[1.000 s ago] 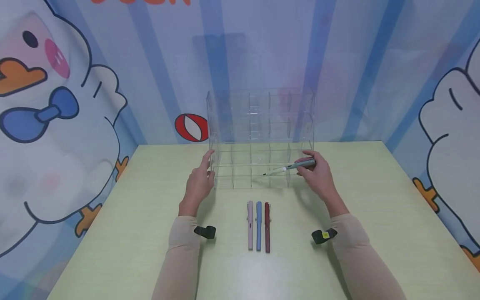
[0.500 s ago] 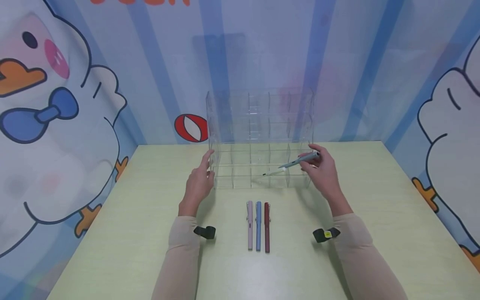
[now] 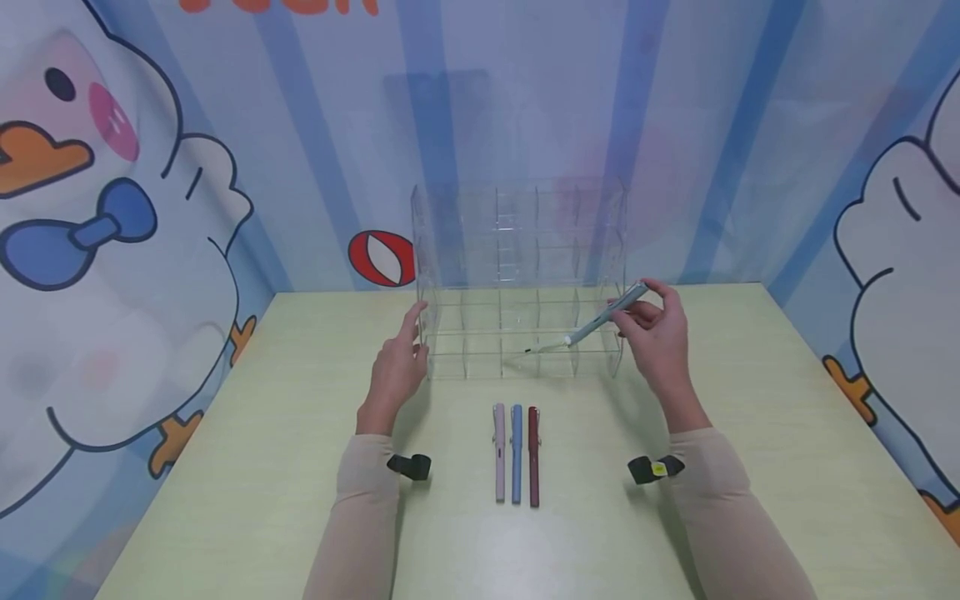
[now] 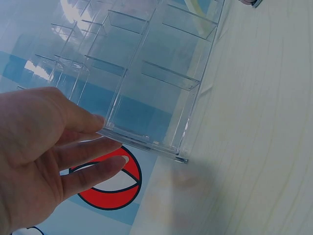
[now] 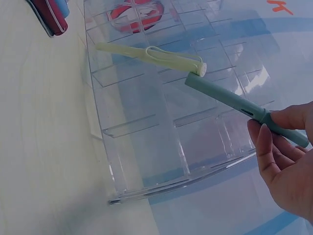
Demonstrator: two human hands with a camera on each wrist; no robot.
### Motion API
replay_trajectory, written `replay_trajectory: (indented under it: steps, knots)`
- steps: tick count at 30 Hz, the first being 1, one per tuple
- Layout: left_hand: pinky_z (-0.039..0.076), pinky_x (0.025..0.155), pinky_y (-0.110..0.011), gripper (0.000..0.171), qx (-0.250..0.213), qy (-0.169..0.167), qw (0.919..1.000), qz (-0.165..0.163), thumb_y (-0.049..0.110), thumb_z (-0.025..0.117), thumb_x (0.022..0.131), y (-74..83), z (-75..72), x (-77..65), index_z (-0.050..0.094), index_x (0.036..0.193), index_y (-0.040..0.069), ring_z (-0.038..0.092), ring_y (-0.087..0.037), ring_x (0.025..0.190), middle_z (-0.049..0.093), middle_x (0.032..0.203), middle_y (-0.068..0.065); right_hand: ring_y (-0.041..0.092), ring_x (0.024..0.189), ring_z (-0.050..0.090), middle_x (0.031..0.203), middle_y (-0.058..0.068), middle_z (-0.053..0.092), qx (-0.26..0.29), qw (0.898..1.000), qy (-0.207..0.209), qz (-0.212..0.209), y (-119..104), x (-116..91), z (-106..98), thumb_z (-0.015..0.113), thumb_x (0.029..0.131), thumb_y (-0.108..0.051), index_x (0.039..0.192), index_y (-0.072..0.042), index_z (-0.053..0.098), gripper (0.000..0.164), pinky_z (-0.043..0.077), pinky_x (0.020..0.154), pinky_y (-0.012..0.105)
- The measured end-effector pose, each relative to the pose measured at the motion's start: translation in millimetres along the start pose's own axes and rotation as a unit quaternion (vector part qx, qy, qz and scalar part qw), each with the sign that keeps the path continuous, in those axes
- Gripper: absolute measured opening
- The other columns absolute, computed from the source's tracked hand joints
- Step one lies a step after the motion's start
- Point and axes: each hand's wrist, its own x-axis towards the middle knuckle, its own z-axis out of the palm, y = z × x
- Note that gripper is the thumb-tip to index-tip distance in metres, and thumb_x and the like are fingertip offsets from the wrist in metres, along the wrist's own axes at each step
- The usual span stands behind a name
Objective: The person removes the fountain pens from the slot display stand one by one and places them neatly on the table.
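A clear acrylic rack (image 3: 501, 302) with rows of compartments stands at the back of the table. My left hand (image 3: 397, 367) touches its left side wall, the fingers mostly straight in the left wrist view. My right hand (image 3: 660, 333), near the rack's right side, pinches a teal pen (image 5: 225, 95) between thumb and fingers near one end. The pen slants down to the left. Its free end is right at the clip end of a pale yellow pen (image 5: 166, 58), which lies aslant in the lower part of the rack.
A lilac pen (image 3: 500, 450), a blue pen (image 3: 517, 450) and a dark red pen (image 3: 534, 450) lie side by side on the table in front of the rack. A printed cartoon backdrop (image 3: 330, 125) closes off the back and sides.
My right hand has drawn right and slightly back with the teal pen, which is now tilted more steeply. The yellow pen and my left hand have stayed in place.
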Motion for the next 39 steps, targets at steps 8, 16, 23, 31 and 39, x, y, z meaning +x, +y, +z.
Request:
replay_trajectory:
  steps: [8,16,23,31,39]
  knots:
    - [0.057,0.070,-0.047,0.070,0.006,0.001,1.0000,0.001,0.007,0.059,0.099,1.1,-0.3,-0.4,0.024,0.156,0.026,0.067,-0.037,0.108,0.056,0.140,-0.021,0.007,0.078,0.071,0.107,0.016,0.074,0.017,1.000,0.023,0.005,-6.1,0.3,-3.9,0.072,0.090,-0.004,0.140,-0.007,0.039,0.060,0.053,0.064,0.020]
    - [0.057,0.073,-0.048,0.070,0.007,0.002,1.0000,0.000,0.006,0.060,0.099,2.3,-0.3,-1.1,0.024,0.156,0.026,0.067,-0.038,0.108,0.056,0.139,-0.022,0.006,0.074,0.070,0.115,0.018,0.069,0.026,0.999,0.031,-0.014,-8.5,0.6,-6.8,0.071,0.090,0.000,0.140,-0.005,0.040,0.059,0.053,0.061,0.021]
    - [0.057,0.070,-0.047,0.070,0.007,0.005,1.0000,0.003,0.006,0.060,0.099,1.9,0.1,-1.1,0.024,0.156,0.026,0.067,-0.038,0.107,0.057,0.139,-0.021,0.006,0.076,0.068,0.114,0.006,0.058,0.012,0.999,0.031,-0.039,-18.4,-4.0,-9.2,0.069,0.091,-0.002,0.142,-0.009,0.043,0.058,0.053,0.063,0.019]
    - [0.057,0.070,-0.047,0.070,0.005,0.006,0.9999,0.011,0.006,0.059,0.099,1.7,-0.7,-0.8,0.024,0.156,0.025,0.067,-0.038,0.108,0.056,0.140,-0.021,0.009,0.079,0.068,0.115,0.007,0.057,-0.004,0.998,0.003,-0.060,-34.2,-10.0,-8.9,0.068,0.092,-0.002,0.143,-0.013,0.042,0.058,0.053,0.065,0.020]
    - [0.057,0.069,-0.046,0.070,0.004,0.000,1.0000,-0.001,0.007,0.060,0.100,2.3,-1.4,-1.0,0.024,0.157,0.026,0.067,-0.037,0.109,0.056,0.140,-0.020,0.010,0.081,0.070,0.115,0.017,0.059,-0.021,0.993,-0.063,-0.096,-48.9,-16.4,-8.1,0.064,0.093,0.005,0.143,-0.005,0.039,0.057,0.054,0.072,0.019]
